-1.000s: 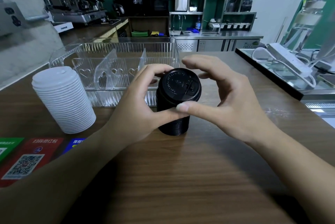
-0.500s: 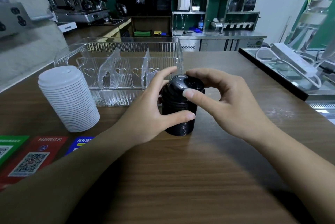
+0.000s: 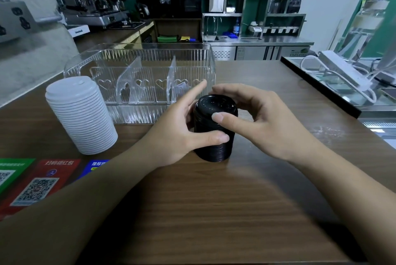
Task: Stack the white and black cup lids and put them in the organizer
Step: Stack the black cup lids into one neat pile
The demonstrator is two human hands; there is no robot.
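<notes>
Lids sorted by colour into two stacks, neither yet placed in the organizer.

Progress, judged from layout: stacking apparently complete or nearly so; transfer of both stacks still to do.
- White lid stack, left of centre frame, upright on wooden counter, untouched, just in front of organizer's left end.
- Black lid stack, centre frame, upright on counter, just in front of organizer's right end, held between both hands.
- Clear ribbed organizer, upper centre, with two slanted dividers and heart cut-outs along front wall; all visible compartments without lids.

Hands:
- Left hand: thumb pressed against near side of black stack, palm at its left flank, index finger extended straight past the rim; remaining fingers hidden behind the stack.
- Right hand: fingers curled over far edge of top lid, thumb tip on near rim; a pinch on the uppermost lid, probably seating or squaring it.

Writing:
- Red card, lower left, headed 扫码领红包 above a QR code.
- Blue card, mostly covered by left forearm, legible start 推荐.
- Green card, lower left edge, white text too blurred to read.
- Embossed marks on top black lid: not legible.
- Labels on background machines and cabinets, upper frame: too small to read.
</notes>
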